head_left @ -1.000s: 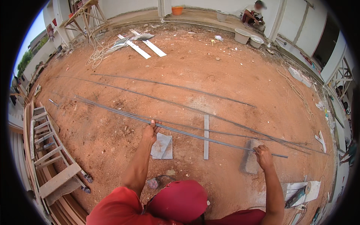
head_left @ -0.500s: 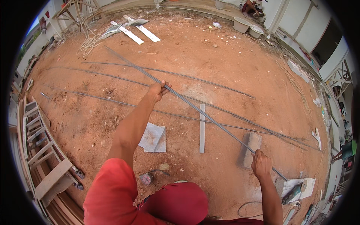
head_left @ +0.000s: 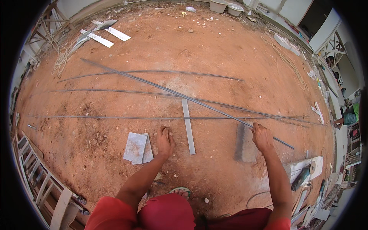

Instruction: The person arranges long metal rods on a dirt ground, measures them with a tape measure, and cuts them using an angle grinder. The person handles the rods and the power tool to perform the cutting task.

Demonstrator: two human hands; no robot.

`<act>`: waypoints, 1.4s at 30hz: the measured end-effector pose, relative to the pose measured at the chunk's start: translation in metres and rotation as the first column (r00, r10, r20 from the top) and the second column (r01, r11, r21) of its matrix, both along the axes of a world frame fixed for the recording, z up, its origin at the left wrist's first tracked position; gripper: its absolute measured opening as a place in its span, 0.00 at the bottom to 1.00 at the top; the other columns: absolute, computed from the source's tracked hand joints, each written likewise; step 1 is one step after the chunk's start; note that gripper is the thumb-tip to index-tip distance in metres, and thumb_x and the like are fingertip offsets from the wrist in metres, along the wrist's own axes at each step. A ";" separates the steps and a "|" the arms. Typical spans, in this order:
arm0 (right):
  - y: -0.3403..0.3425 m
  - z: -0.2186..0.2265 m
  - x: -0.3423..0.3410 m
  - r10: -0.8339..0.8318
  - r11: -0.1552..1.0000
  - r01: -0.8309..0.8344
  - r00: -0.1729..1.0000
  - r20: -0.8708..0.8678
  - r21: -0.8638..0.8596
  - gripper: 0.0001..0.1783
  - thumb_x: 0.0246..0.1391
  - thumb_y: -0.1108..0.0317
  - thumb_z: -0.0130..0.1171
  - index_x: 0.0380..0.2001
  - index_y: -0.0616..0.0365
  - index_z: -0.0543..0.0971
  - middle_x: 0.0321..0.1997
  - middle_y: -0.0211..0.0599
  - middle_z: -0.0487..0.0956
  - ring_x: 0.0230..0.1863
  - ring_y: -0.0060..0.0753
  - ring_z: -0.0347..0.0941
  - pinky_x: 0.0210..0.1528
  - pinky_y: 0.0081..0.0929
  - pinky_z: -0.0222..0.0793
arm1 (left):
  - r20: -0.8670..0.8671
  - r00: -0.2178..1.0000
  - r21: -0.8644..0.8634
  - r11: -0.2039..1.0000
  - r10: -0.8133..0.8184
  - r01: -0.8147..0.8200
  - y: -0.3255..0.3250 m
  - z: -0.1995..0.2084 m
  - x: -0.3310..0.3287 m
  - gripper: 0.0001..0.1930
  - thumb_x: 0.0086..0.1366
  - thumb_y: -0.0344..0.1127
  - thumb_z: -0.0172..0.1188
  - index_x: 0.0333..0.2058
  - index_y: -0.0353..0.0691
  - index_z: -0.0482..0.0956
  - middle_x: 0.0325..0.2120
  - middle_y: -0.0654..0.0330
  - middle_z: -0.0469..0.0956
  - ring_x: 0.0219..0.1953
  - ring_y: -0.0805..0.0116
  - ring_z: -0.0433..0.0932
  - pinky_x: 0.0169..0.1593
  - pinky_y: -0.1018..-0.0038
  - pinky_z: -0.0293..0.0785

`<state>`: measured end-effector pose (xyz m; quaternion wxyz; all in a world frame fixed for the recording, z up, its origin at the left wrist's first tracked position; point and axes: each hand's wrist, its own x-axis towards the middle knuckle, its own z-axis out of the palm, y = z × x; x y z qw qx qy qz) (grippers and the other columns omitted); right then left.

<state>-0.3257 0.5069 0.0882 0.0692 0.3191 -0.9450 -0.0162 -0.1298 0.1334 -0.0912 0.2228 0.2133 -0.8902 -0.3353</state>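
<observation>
A long grey steel rod slants from the far left down to the right. My right hand is closed round it near its right end, above a grey block. The rod crosses over other thin rods lying on the ground. My left hand is off the rod, fingers loosely bent and nothing visible in them. It hovers between two stacked grey tiles and a flat pale strip.
An angle grinder lies on a white board at the lower right, a cable near it. A wooden ladder is at the lower left. White planks and rope lie far left. Another person's arm shows at the right edge.
My left hand has let go of the rod and come down toward me, beside the tiles. The right hand still grips the rod. The view has shifted.
</observation>
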 end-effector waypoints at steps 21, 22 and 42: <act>-0.047 -0.077 -0.311 -0.122 0.898 0.180 0.979 -0.166 0.403 0.12 0.68 0.65 0.47 0.44 0.54 0.80 0.46 0.40 0.83 0.56 0.43 0.76 0.58 0.53 0.69 | 0.591 0.806 -0.189 0.969 -0.018 0.160 0.023 0.010 -0.029 0.33 0.75 0.46 0.40 0.72 0.33 0.54 0.74 0.40 0.48 0.78 0.45 0.37 0.77 0.45 0.28; -0.049 -0.078 -0.325 -0.132 0.893 0.215 0.965 -0.227 0.396 0.12 0.68 0.65 0.48 0.44 0.53 0.80 0.46 0.39 0.83 0.57 0.42 0.75 0.59 0.53 0.68 | 0.600 0.800 -0.191 0.967 -0.021 0.169 0.023 0.011 -0.029 0.33 0.75 0.46 0.40 0.72 0.33 0.54 0.74 0.40 0.48 0.78 0.45 0.37 0.77 0.45 0.28; -0.132 -0.137 -0.351 -0.447 0.870 0.432 0.894 0.013 0.236 0.34 0.70 0.52 0.50 0.73 0.53 0.61 0.78 0.37 0.61 0.74 0.46 0.61 0.72 0.51 0.60 | 0.630 0.774 -0.132 0.974 -0.059 0.182 0.017 0.017 -0.030 0.34 0.76 0.50 0.37 0.73 0.35 0.52 0.74 0.40 0.45 0.79 0.46 0.37 0.76 0.44 0.30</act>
